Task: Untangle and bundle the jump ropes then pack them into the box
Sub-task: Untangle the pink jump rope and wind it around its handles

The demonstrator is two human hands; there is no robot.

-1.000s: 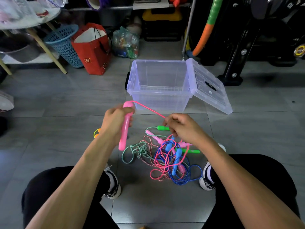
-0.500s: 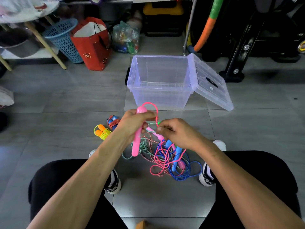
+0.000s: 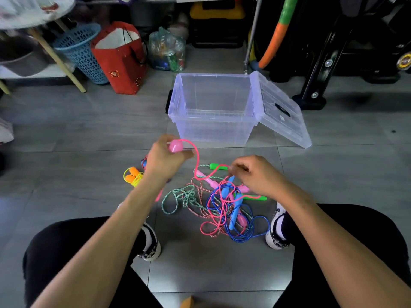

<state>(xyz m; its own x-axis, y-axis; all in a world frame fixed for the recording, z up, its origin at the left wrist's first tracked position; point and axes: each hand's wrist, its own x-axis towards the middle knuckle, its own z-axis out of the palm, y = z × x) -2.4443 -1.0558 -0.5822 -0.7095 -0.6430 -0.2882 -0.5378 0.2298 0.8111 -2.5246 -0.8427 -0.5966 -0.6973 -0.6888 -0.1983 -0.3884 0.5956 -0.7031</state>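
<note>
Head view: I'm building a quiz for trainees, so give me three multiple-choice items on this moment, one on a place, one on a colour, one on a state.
1. Where is the clear box relative to the rope pile?
A. Beyond it, farther from the person
B. Between the person's shoes
C. On the white table

2. What colour is the handle gripped by the left hand?
A. Green
B. Pink
C. Blue

3. What state is the box in?
A. Lid shut
B. Open, holding ropes
C. Open, holding no ropes

Answers:
1 A: the box stands on the floor past the pile.
2 B: a pink handle end shows above the curled fingers.
3 C: the lid leans off the right side, and no ropes show through the clear walls.
</note>
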